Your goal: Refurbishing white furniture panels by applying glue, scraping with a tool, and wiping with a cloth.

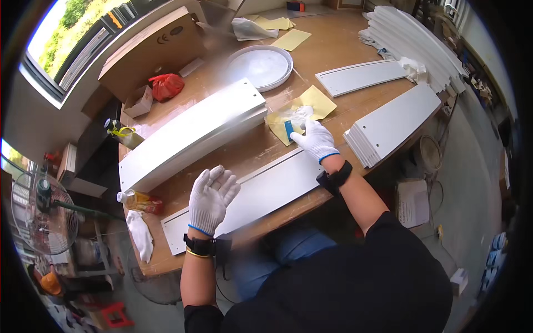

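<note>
- Right hand (pixel 316 140): fingers grasping blue tool (pixel 288 131) over yellow sheet (pixel 322 102) bearing white paste (pixel 301 114).
- Left hand (pixel 211 198): fingers released, above white board (pixel 275 186) on tabletop (pixel 328 51).
- Bottle (pixel 145 203), left: yellowish contents.

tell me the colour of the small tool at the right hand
Blue; the small tool shows best in the head view.

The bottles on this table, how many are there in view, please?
2: a dark-capped bottle at the left edge of the table and, nearer the left hand, a white-capped bottle. Others may be hidden.
</note>
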Demonstrator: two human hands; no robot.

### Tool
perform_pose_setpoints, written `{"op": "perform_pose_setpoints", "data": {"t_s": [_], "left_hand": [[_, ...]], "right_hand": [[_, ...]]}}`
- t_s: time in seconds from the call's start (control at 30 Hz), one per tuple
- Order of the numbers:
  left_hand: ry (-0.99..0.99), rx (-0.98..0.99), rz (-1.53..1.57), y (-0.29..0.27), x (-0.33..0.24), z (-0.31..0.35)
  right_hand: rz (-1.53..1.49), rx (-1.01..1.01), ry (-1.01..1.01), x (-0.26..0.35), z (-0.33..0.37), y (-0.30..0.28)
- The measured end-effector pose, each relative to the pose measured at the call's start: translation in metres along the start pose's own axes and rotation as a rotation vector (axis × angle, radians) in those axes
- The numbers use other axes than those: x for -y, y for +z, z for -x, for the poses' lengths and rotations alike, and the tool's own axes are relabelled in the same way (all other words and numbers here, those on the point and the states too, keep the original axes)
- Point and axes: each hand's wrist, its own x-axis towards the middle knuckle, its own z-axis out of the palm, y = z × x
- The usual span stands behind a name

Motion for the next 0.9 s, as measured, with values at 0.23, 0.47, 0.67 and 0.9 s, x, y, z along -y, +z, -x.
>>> {"op": "perform_pose_setpoints", "data": {"t_s": [0.23,0.47,0.67,0.9], "left_hand": [[0.196,0.128,-0.838,0.003,0.022,-0.083],[-0.065,-0.035,-1.285,0.085,0.054,-0.122],[-0.015,-0.077,-1.35,0.072,0.074,-0.175],[0.064,-0.089,-1.471,0.064,0.091,-0.208]], "right_hand": [[0.137,-0.006,-0.05,0.018,-0.014,0.003],[0.209,0.104,0.023,0.015,-0.022,0.011],[0.065,0.177,-0.042,0.009,-0.022,0.001],[-0.039,0.135,-0.017,-0.004,-0.016,0.0]]}}
